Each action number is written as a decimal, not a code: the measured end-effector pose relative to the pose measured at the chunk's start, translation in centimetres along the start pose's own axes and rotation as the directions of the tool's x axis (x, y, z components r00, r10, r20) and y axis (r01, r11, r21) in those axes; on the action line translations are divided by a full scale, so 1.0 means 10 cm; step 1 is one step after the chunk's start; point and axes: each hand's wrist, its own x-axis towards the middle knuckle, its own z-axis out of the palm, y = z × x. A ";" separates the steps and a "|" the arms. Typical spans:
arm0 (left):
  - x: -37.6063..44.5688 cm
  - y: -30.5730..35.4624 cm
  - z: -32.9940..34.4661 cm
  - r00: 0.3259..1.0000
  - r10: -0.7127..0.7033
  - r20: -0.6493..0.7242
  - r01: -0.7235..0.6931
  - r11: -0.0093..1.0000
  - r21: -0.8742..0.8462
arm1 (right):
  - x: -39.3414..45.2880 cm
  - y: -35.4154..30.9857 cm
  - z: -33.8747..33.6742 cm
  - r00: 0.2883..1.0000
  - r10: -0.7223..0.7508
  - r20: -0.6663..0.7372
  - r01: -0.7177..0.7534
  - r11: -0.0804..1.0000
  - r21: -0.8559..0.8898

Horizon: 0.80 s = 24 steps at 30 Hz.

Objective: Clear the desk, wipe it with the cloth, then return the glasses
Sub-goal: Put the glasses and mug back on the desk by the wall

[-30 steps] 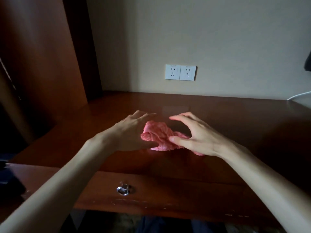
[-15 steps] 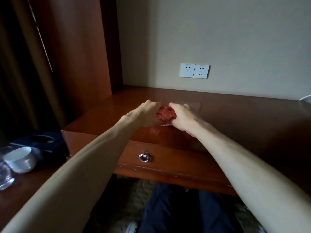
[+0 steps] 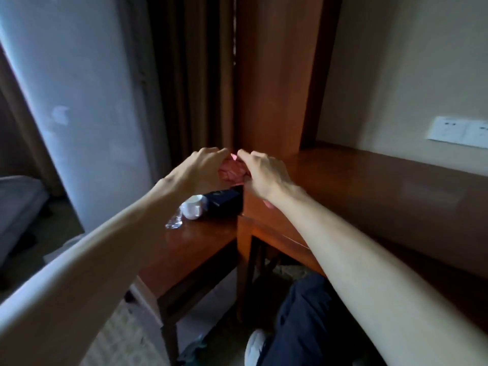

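Note:
A crumpled pink cloth (image 3: 232, 172) is bunched between both my hands, lifted above the left end of the brown desk (image 3: 369, 186). My left hand (image 3: 203, 167) closes on its left side and my right hand (image 3: 264, 173) on its right side, fingertips almost touching over it. Most of the cloth is hidden by the fingers. On the lower side table (image 3: 195, 244) to the left lie a clear glass (image 3: 174, 221), a white cup (image 3: 192, 207) and a dark blue box (image 3: 224, 200).
A tall wooden panel (image 3: 274, 75) rises at the desk's left end. White wall sockets (image 3: 459, 132) sit above the desk's far edge. A pale curtain (image 3: 79, 101) hangs at the left. My leg in dark trousers (image 3: 303, 320) and a white shoe (image 3: 254, 347) are below.
Both hands have gathered the cloth into a tight bunch and carried it left, off the middle of the desk toward its left end. The view has swung left, and the side table now shows.

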 end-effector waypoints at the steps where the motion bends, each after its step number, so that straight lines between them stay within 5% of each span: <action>1: -0.13 -0.17 0.01 1.000 -0.027 -0.002 0.027 1.000 0.014 | 0.07 -0.13 0.16 1.000 -0.018 0.016 0.018 0.999 0.035; 13: -1.40 -1.77 1.09 0.920 -0.369 0.132 0.370 0.929 0.018 | 0.44 -1.00 2.22 0.931 -0.129 0.343 0.038 0.965 0.258; 20: -1.86 -2.32 1.66 0.672 -0.551 0.495 0.596 0.799 0.079 | 0.34 -0.91 2.86 0.849 -0.165 0.501 -0.089 0.891 0.444; 24: -1.73 -2.47 1.49 0.661 -0.564 0.496 0.682 0.726 -0.084 | 0.58 -0.57 2.91 0.907 -0.048 0.417 -0.165 0.872 0.460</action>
